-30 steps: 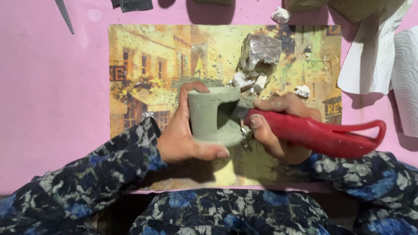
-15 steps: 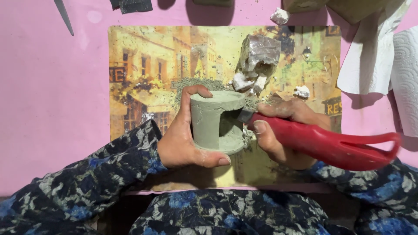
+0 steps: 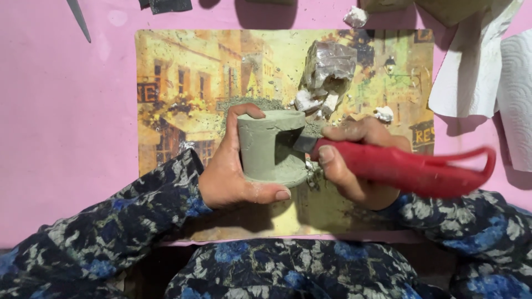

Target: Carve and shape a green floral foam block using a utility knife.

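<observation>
Nearest the camera are the person's dark sleeves with a blue flower print, reaching in from the lower edge. The left hand point(image 3: 233, 177) is wrapped around a grey-green clay piece point(image 3: 269, 148), thumb under its flared base and forefinger curled over the top, holding it tilted on its side just above the mat. The right hand point(image 3: 354, 160) is closed firmly around the red handle of a knife point(image 3: 404, 169); the short blade reaches into a notch cut in the side of the clay piece and touches it there. The handle ends in a loop out to the right. Beneath both hands lies a placemat point(image 3: 183, 83) printed with a yellow street scene, dusted with clay crumbs. Further back on it sits a lump of clay in crumpled clear wrap point(image 3: 327, 69), with small white bits beside it. Beyond, on the pink table point(image 3: 61, 111), white paper towels point(image 3: 487, 72) lie at the right.
</observation>
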